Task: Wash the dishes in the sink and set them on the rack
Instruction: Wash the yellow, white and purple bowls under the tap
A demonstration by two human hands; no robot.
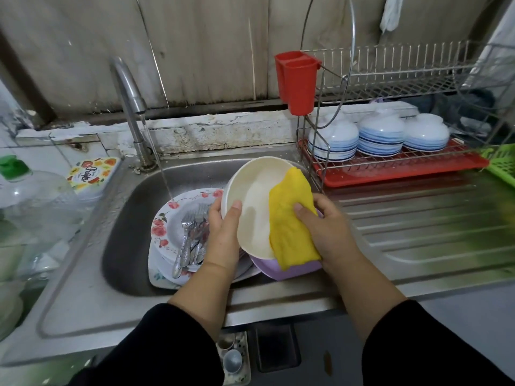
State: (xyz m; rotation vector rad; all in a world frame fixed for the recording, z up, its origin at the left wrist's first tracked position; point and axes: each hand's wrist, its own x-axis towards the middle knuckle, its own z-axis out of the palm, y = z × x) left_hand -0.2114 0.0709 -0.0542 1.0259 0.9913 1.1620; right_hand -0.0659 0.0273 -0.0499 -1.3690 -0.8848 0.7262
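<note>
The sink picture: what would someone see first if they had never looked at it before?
First, the yellow cloth in the middle, which the right hand presses on a white bowl that the left hand holds over the sink. Next, the red cup hanging on the rack at upper right, with three striped bowls upside down below it.
</note>
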